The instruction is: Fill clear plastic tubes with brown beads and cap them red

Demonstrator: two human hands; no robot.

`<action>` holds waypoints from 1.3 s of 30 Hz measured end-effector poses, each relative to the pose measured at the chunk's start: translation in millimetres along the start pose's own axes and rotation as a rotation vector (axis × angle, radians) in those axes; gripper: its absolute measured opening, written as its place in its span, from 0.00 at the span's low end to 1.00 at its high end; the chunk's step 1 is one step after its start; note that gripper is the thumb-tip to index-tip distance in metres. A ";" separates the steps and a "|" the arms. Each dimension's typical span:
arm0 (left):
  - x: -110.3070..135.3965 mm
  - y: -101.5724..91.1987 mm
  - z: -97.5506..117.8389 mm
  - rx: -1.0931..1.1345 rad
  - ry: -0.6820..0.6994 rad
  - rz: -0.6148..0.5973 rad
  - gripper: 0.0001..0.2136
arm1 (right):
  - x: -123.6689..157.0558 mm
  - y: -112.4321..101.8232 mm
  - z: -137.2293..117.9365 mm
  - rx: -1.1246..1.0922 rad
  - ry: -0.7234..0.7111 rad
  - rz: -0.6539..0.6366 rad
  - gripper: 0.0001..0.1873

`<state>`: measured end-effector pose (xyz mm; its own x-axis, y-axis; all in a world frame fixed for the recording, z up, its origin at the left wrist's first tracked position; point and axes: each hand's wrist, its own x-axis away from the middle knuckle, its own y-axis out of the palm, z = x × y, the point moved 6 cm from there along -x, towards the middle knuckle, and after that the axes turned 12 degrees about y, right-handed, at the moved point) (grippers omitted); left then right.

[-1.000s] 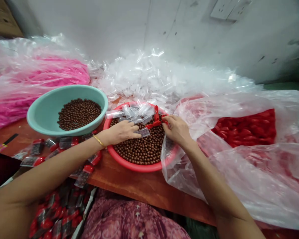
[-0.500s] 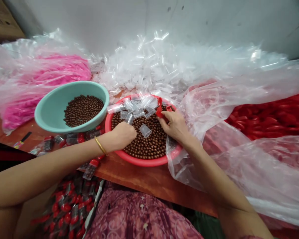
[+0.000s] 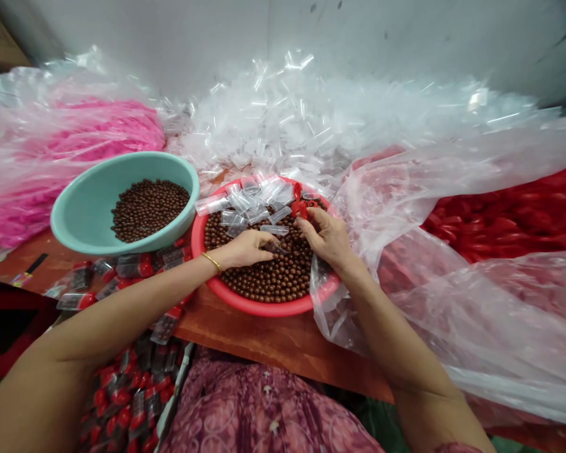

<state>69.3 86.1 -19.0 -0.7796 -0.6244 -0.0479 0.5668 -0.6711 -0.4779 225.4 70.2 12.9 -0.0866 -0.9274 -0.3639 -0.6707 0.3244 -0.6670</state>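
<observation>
My left hand [image 3: 248, 248], with a gold bangle at its wrist, is low over the brown balls [image 3: 264, 286] in the red basin [image 3: 273, 309]. Its thumb and fingers close around a clear plastic tube [image 3: 279, 248], partly hidden against the balls. At the basin's right side my right hand [image 3: 330, 236] pinches a red plastic cap [image 3: 299, 209] between thumb and forefinger. More red cap parts show just behind those fingertips. Several loose clear tubes [image 3: 252, 200] lie on the balls toward the back of the basin.
A teal basin [image 3: 68, 220] with brown balls stands at left. Filled red-capped tubes [image 3: 134, 265] lie before it, with more [image 3: 122, 396] below the table edge. Clear tubes [image 3: 283, 119] pile against the wall. Bags hold pink pieces [image 3: 113, 129] and red caps [image 3: 509, 214].
My left hand has shifted right over the balls, from a fist to a pinch on a clear tube. My right hand stays near the same spot with the red cap. The view shifted slightly.
</observation>
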 end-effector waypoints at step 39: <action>52.5 11.8 13.2 0.722 -0.128 0.279 0.10 | 32.3 23.9 -36.9 -0.763 0.486 -0.405 0.19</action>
<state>38.5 40.1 -15.5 -0.5711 -0.8199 0.0399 0.8042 -0.5491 0.2275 179.5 41.1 9.2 0.0758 -0.9727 0.2194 -0.9963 -0.0827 -0.0222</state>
